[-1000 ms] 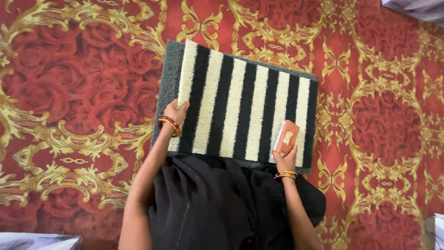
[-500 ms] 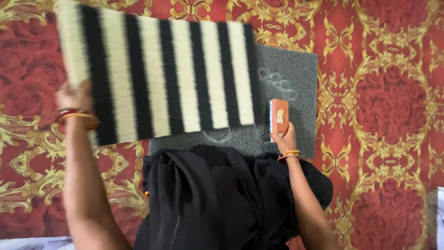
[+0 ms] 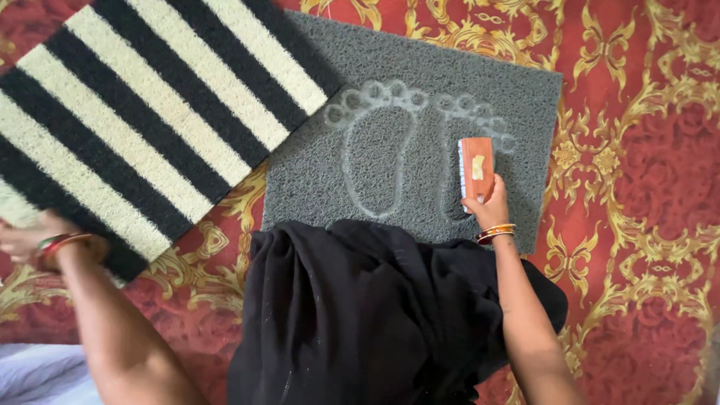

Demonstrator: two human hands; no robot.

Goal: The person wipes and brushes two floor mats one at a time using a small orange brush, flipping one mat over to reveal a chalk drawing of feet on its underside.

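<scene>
Striped mat pulled aside, brush set on the grey mat beneath.

The left hand (image 3: pixel 30 241) grips the near edge of the black and cream striped mat (image 3: pixel 135 127), fingers closed on it, and holds it off to the left so that only its far corner overlaps the grey mat (image 3: pixel 405 135), which bears two pale footprint outlines. The right hand (image 3: pixel 487 206) has its fingers clamped round the near end of a wooden-backed brush (image 3: pixel 476 166), which rests upright on the grey mat over the right footprint. Judged from this, the uncovering step is nearly done; the next move calls for clearing the striped mat fully off and working the brush across the grey pile. Both mats lie on a red carpet (image 3: pixel 645 165) with gold scrollwork; black cloth (image 3: pixel 360 315) covers the lap, and little else of the room shows.
</scene>
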